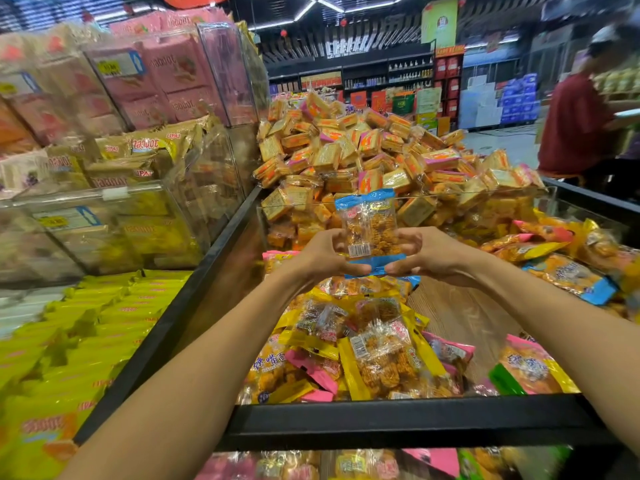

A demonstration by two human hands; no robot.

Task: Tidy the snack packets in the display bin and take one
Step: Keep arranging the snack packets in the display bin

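Both hands hold up one clear snack packet with blue ends (371, 227) above the display bin (398, 415). My left hand (327, 256) grips its lower left side, and my right hand (420, 254) grips its lower right side. The packet stands upright with its barcode facing me and orange snacks showing inside. Below my hands lies a loose heap of yellow, pink and blue snack packets (360, 348) in the bin's front left. More such packets (561, 268) lie along the right side. A patch of the bin's wooden floor (460, 317) shows between them.
Behind a clear divider (433, 197) rises a tall pile of orange and yellow biscuit packs (363, 150). To the left stand clear boxes of pink and gold wafer packs (149, 84) and a flat bed of yellow packs (79, 344). A person in a red shirt (578, 129) stands at the right.
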